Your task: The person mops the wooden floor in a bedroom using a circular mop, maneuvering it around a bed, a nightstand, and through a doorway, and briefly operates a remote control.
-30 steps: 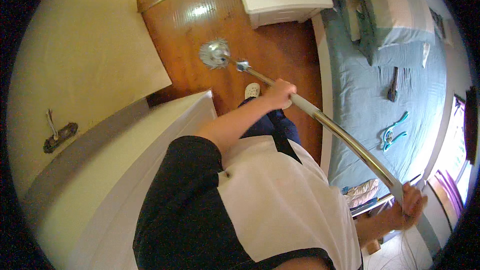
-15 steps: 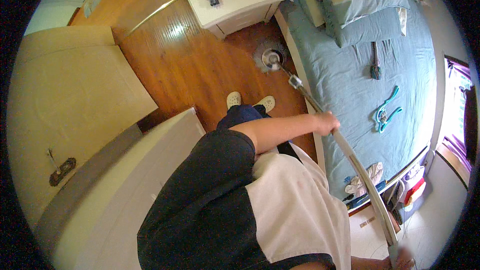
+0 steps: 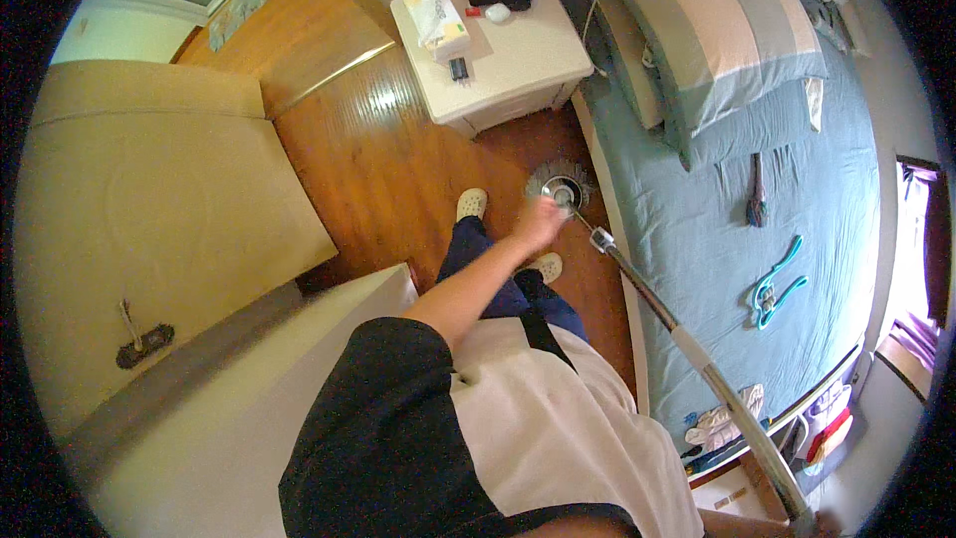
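A mop with a long metal pole (image 3: 687,339) runs slantwise from the lower right up to its round, fringed head (image 3: 544,179), which is on the wooden floor beside the bed. My left hand (image 3: 539,225) is stretched down close to the mop head, where the pole joins it. Its fingers are smeared by motion, so whether it touches the mop is unclear. At the lower right edge, my right hand (image 3: 819,526) is closed round the far end of the pole, partly cut off by the picture's dark rim.
A bed (image 3: 697,269) with blue-grey bedding and stacked pillows (image 3: 687,30) lies to the right. On it are a small brush (image 3: 757,201) and a teal two-armed tool (image 3: 769,294). A white nightstand (image 3: 508,65) holds a tissue pack (image 3: 438,25). Beige cabinet panels (image 3: 169,189) stand left.
My left hand has let go of the middle of the pole and moved down to the mop head. The view has shifted, and the pole still slants the same way.
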Tool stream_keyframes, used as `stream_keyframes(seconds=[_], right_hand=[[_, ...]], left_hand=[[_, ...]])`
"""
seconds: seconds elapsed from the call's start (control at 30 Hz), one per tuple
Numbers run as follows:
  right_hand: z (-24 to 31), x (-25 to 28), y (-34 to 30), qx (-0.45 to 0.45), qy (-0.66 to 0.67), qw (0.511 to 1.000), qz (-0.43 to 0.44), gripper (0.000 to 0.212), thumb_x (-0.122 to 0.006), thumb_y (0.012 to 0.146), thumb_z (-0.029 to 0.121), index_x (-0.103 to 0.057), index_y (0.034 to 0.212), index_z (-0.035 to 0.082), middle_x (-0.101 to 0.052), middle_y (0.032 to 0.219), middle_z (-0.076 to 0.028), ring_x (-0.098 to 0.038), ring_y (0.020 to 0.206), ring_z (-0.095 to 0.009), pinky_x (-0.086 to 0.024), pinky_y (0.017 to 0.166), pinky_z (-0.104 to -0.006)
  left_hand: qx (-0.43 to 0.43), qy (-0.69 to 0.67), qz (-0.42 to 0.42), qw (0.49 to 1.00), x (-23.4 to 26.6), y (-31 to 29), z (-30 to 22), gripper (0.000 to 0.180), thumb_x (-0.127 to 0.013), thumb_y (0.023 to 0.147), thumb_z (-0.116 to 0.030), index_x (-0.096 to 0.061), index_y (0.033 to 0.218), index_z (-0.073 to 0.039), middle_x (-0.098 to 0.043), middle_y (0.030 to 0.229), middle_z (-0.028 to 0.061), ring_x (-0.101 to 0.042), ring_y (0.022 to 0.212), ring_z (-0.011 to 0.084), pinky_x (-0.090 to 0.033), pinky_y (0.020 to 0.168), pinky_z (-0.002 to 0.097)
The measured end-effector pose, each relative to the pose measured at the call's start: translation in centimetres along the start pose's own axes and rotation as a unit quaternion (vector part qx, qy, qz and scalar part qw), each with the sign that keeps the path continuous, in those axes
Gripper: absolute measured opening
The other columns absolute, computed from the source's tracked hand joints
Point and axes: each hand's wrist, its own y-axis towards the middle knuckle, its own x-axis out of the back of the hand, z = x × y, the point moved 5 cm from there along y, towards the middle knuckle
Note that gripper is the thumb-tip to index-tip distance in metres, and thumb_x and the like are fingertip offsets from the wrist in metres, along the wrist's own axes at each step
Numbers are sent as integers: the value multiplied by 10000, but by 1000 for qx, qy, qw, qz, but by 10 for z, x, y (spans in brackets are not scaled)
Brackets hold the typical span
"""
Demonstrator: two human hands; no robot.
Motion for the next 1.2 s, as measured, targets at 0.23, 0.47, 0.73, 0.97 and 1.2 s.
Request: stream_keyframes(seconds=[0.23, 0.47, 0.73, 0.97, 1.2], right_hand=[[-80, -115, -17, -51, 72, 996, -34, 244, -370, 840, 378, -398, 709, 175, -352, 551, 23, -354, 493, -130, -371, 523, -331], [-170, -246, -40, -124, 115, 986, -2, 243, -362, 838, 393, -395, 724, 181, -355, 566, 15, -362, 521, -144, -360, 535, -342], [-103, -290, -2, -81, 69, 994, 22, 244, -354, 836, 411, -392, 742, 189, -359, 583, 6, -372, 554, -161, -348, 549, -355], [-47, -311, 30, -22, 56, 996, 61, 247, -346, 834, 426, -390, 758, 195, -362, 599, -3, -381, 582, -175, -337, 561, -366], [-53, -331, 85, -29, 77, 989, 125, 251, -332, 843, 402, -406, 783, 170, -364, 581, -32, -405, 590, -208, -333, 554, -392]], left_hand=[[101, -34, -315, 943, 205, 108, 107, 243, -507, 762, -205, -540, 657, 11, -547, 605, 136, -535, 591, 261, -404, 561, 384], [245, -197, -206, 927, 249, 168, 134, 347, -561, 790, -357, -535, 995, -77, -539, 965, 59, -475, 857, 193, -422, 646, 371], [230, -243, -142, 931, 263, 194, 150, 404, -625, 744, -400, -564, 925, -43, -580, 816, 59, -525, 707, 175, -433, 559, 314], [233, -235, -189, 925, 260, 193, 159, 394, -623, 752, -388, -572, 894, -24, -586, 803, 69, -530, 700, 174, -443, 590, 306], [259, -237, -188, 917, 281, 175, 161, 362, -622, 771, -303, -594, 925, 22, -606, 799, 84, -551, 693, 163, -437, 611, 284]])
